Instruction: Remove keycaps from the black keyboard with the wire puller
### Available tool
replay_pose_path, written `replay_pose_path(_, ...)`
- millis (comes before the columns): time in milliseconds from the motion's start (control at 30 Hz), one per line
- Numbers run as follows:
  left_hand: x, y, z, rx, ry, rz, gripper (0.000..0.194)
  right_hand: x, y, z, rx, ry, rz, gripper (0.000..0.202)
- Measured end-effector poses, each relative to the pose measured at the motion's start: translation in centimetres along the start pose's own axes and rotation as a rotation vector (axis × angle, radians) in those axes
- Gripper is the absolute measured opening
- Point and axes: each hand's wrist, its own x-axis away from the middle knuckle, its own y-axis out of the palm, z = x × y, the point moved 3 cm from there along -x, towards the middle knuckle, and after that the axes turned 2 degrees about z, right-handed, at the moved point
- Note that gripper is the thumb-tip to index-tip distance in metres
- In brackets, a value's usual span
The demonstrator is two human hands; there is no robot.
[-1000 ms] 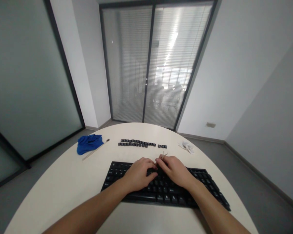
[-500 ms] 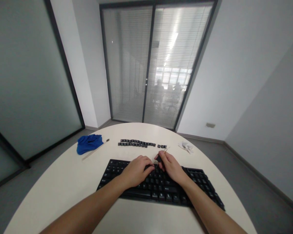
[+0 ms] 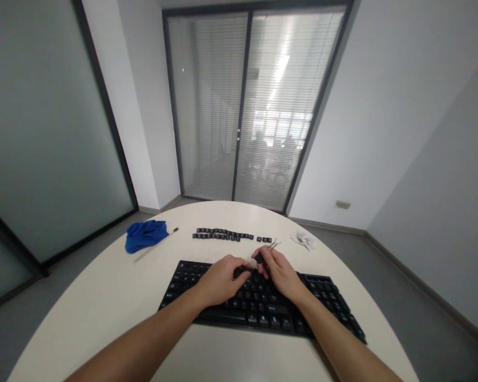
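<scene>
A black keyboard (image 3: pixel 227 316) lies across the table under both my hands. My left hand (image 3: pixel 225 278) rests over its upper middle, thumb and fingers bent together; whatever is between the fingertips is too small to make out. Close beside it, my right hand (image 3: pixel 278 271) is closed on a small black keycap (image 3: pixel 258 258) and a thin light tool (image 3: pixel 276 244), whose ends stick out beyond the knuckles. Behind the keyboard, two rows of loose black keycaps (image 3: pixel 219 234) lie on the table, with a few more (image 3: pixel 264 240) to their right.
A blue cloth (image 3: pixel 145 235) lies at the table's left, with a thin brush (image 3: pixel 156 246) beside it. White crumpled material (image 3: pixel 304 240) is at the right. The round table's edge (image 3: pixel 235 201) curves behind these things, before a glass partition with blinds.
The thin tool's ends in my right hand have turned slightly and stand further apart. My left fingers have shifted a little. The other things have stayed in place.
</scene>
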Motion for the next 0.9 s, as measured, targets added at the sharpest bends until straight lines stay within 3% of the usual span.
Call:
replay_pose_path(233, -0.3, -0.1, -0.2, 0.114, -0.040, -0.021, 0.022, 0.3, 0.4, -0.9, -0.025, -0.058, -0.103, 0.047)
replay_pose_path(467, -0.6, -0.5, -0.4, 0.281, -0.125, -0.053, 0.039, 0.1, 0.3, -0.8, -0.037, -0.057, -0.076, 0.048)
replay_pose_path(767, -1.2, -0.6, -1.6, 0.340, -0.172, 0.009, 0.032, 0.6, 0.2, -1.4, 0.000, -0.070, -0.137, 0.048)
replay_pose_path(900, -1.0, -0.8, -1.3, 0.375, -0.181, -0.052, 0.031, 0.6, 0.1, -1.6, 0.021, -0.072, -0.162, 0.051)
